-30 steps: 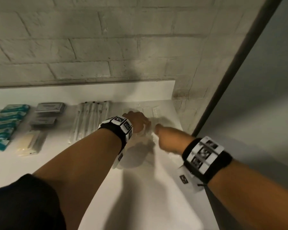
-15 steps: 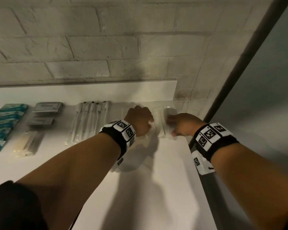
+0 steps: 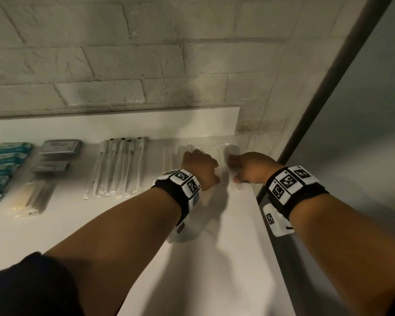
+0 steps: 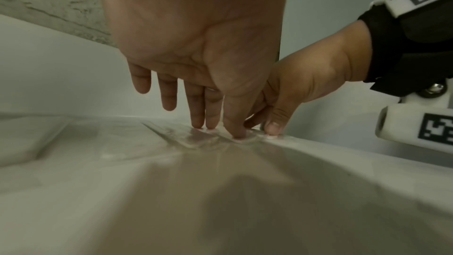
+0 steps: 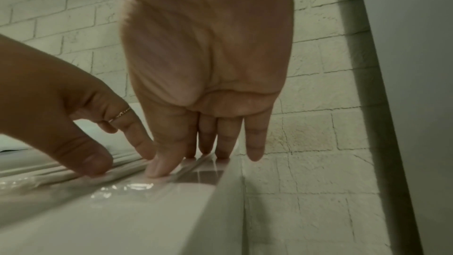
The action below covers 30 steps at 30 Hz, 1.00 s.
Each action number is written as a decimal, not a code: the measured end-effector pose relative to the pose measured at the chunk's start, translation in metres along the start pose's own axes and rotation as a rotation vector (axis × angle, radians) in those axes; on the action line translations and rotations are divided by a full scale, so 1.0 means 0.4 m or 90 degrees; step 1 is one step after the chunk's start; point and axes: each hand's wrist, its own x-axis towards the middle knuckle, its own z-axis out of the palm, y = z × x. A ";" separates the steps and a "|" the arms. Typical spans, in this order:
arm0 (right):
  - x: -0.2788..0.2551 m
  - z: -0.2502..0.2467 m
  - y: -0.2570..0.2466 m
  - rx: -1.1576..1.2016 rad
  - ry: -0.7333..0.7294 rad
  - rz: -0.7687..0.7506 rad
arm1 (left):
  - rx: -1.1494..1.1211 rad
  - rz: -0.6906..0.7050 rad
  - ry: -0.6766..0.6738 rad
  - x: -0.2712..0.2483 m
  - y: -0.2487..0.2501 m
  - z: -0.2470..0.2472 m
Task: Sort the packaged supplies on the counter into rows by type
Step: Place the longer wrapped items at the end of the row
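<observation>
Several clear plastic packets (image 3: 217,148) lie side by side at the far right end of the white counter (image 3: 214,258). My left hand (image 3: 201,167) rests on them with straight fingers; in the left wrist view its fingertips (image 4: 208,126) and thumb press the clear film (image 4: 196,140). My right hand (image 3: 246,167) is just to its right, fingers straight. In the right wrist view its thumb and fingertips (image 5: 157,170) press the outermost packet (image 5: 122,187) flat at the counter's right edge. Neither hand grips anything.
To the left lie a row of long white swab packets (image 3: 119,167), two grey packets (image 3: 59,148), a yellowish packet (image 3: 30,197) and teal packets (image 3: 5,160). A brick wall (image 3: 146,65) stands behind. The counter drops off just right of my right hand.
My right hand has moved away from me and to the right, onto the outermost clear packet by the edge. My left hand has stayed on the clear packets.
</observation>
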 end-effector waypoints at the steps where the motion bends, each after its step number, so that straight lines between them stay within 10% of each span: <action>1: 0.000 0.002 0.002 0.002 -0.004 -0.001 | -0.002 -0.003 -0.005 0.000 0.001 0.000; 30: 0.000 0.017 -0.084 -0.079 0.024 -0.099 | -0.010 -0.057 0.008 -0.044 -0.075 0.005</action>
